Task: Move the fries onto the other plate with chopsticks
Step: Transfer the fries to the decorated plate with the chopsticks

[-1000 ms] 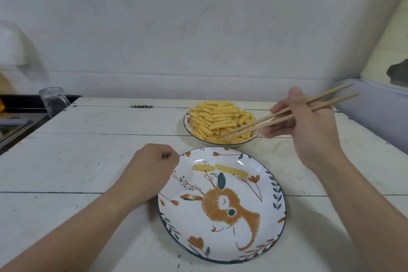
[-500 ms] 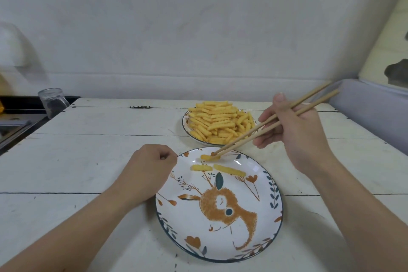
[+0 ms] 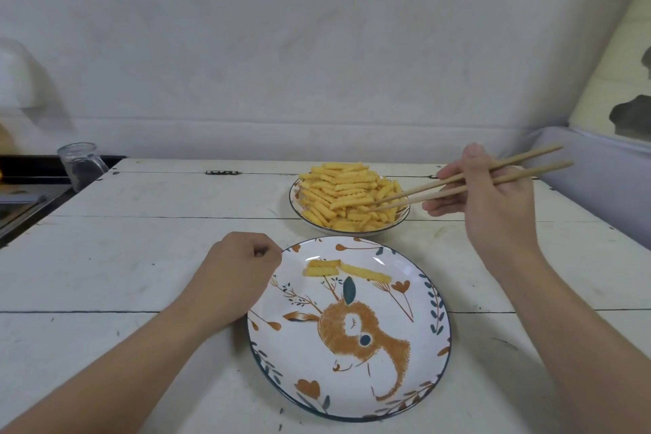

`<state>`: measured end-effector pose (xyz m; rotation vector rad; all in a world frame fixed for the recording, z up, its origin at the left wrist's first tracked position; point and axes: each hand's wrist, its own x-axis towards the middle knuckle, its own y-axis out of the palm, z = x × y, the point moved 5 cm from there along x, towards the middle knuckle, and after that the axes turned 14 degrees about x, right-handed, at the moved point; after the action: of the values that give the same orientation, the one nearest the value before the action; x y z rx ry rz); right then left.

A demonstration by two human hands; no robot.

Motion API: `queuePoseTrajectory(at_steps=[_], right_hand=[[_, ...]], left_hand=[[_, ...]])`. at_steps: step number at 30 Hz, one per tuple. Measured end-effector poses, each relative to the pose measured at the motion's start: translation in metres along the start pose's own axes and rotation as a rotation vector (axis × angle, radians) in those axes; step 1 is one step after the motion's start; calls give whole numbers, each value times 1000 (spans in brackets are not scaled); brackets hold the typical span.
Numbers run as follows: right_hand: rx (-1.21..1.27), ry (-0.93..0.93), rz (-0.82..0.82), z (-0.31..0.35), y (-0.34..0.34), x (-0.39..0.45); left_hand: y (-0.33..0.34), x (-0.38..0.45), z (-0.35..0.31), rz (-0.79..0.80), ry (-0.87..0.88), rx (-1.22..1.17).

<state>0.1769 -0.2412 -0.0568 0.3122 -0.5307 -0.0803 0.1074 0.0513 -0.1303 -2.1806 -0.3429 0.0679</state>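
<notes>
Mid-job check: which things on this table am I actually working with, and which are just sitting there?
In the job:
chopsticks, held in the right hand
fries heaped on the far plate
deer plate, with three fries on it
left hand, fist beside the deer plate

Lying about:
glass jar
hinge

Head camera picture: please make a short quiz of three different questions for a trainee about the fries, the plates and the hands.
1. True or false: the chopsticks grip a fry above the rabbit plate.
2. How many fries lie on the rabbit plate?
3. Where are the chopstick tips? A) in the fries pile B) on the white table C) in the glass jar

Key:
1. False; the right hand holds them at the far plate.
2. Three.
3. A. The left hand rests curled beside the rabbit plate.
</notes>
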Motion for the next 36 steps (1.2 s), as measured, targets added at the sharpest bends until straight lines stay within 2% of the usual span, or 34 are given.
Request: queuePoseTrajectory(at_steps=[7,23,27,32,36], right_hand=[[-74,-132,120,0,13,-11],[-310,-157,310,-14,21,-13],[-212,-156,250,-15,18,-11],[-8,-42,149,2,15,-7],[114,95,222,23,20,-7]], left_hand=[[-1,0,0,-18,-5,22],[-2,-1,-2,-18,-4,26],[-2,-2,-1,-12,-4,24],[-2,-1,0,-12,-12,7],[-1,-1,-1,-1,-9,6]])
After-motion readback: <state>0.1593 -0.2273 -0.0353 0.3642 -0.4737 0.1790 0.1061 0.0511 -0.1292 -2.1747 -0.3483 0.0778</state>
